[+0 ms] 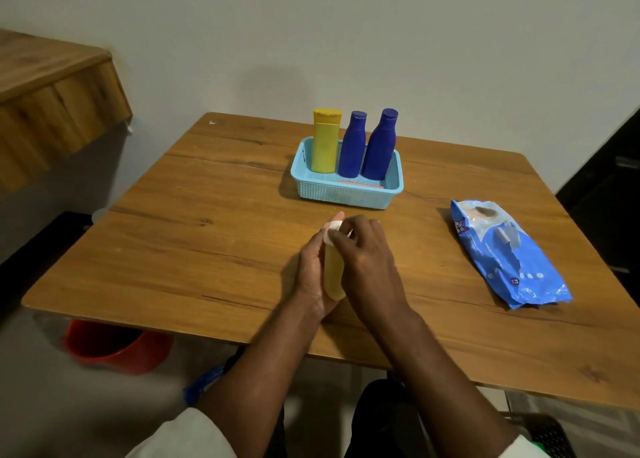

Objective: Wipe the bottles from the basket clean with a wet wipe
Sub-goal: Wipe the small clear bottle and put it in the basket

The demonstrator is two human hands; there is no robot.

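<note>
My left hand [313, 270] grips a small pale yellow bottle [334, 274] with a white cap, held over the table's middle. My right hand [363, 250] is closed over the bottle's top, pressing a white wet wipe [334, 231] against the cap. Farther back a light blue basket [346, 194] holds a tall yellow bottle [325, 142] and two dark blue bottles [352, 146] [380, 146], all upright. A blue pack of wet wipes [505, 253] lies on the table at the right.
The wooden table [207, 222] stands against a white wall. A wooden shelf [52, 87] juts out at the upper left. On the floor below the table's left edge sit a red bucket [117, 348] and a blue wrapper [202, 385].
</note>
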